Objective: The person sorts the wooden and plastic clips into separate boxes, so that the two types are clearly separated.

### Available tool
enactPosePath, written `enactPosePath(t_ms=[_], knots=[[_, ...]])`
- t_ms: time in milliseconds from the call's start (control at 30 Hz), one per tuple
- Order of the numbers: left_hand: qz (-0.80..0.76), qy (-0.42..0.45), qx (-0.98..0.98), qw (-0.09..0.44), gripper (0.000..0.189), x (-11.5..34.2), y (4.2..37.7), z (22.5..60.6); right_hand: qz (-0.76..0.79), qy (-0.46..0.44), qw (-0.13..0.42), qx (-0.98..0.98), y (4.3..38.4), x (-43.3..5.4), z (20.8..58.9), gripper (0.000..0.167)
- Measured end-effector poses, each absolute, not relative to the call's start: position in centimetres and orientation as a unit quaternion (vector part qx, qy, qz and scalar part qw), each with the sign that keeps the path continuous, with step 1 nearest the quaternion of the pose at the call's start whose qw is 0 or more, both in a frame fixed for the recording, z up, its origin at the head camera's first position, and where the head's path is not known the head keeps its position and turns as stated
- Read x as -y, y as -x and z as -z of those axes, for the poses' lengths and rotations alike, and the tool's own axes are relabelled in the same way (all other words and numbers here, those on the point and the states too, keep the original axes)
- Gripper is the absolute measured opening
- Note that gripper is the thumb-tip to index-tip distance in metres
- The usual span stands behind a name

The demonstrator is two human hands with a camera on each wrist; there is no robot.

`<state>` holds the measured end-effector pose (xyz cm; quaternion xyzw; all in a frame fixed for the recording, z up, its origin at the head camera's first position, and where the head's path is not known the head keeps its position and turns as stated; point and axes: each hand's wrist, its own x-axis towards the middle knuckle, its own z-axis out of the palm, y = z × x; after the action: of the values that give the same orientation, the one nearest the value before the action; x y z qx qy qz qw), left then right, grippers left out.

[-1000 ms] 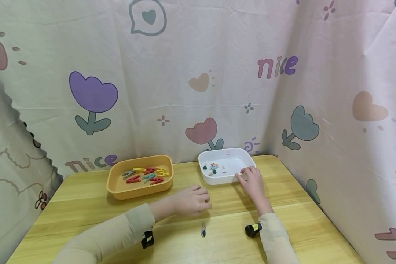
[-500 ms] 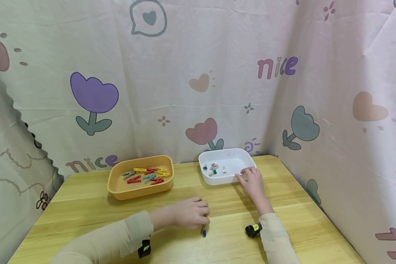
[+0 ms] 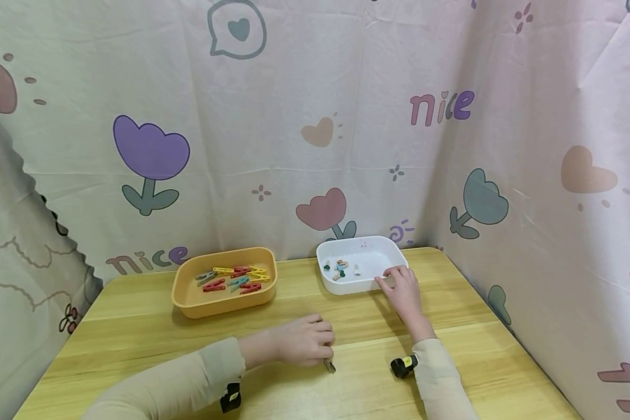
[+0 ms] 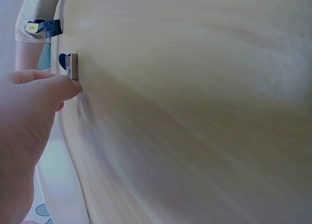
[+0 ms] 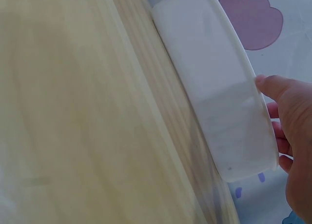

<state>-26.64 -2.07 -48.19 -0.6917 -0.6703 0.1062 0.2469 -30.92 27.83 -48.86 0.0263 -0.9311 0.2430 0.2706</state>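
Note:
My left hand (image 3: 305, 341) is low over the middle of the table, pinching a small wooden clothespin (image 4: 73, 67) between thumb and fingertips. A dark blue heart-shaped piece (image 4: 62, 61) shows at the clothespin's side in the left wrist view. In the head view only the clothespin's end sticks out below the fingers. At the back right, my right hand (image 3: 403, 291) grips the near rim of a white tray (image 3: 354, 287), thumb on the outer wall and fingers over the edge. Several small clips (image 3: 341, 273) with coloured pieces lie inside that tray, mostly toward its left.
An orange tray (image 3: 226, 305) stands at the back left, holding several red, yellow, blue and grey clothespins (image 3: 240, 284). Behind both trays hangs a patterned curtain (image 3: 273, 116). The wooden table (image 3: 378, 391) reaches up to it. Black cameras are strapped at both wrists.
My left hand has come down toward me onto the clothespin lying on the table and taken hold of it. The clothespin has turned in the fingers. My right hand stays on the white tray.

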Motion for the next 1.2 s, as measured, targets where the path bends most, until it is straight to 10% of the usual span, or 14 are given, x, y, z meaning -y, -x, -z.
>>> enactPosePath(t_ms=[1200], knots=[[-0.053,0.6,0.706,0.372,0.007,-0.2,31.5,43.3,-0.237,-0.031,0.286,0.928,31.0,-27.9,49.1,0.028]])
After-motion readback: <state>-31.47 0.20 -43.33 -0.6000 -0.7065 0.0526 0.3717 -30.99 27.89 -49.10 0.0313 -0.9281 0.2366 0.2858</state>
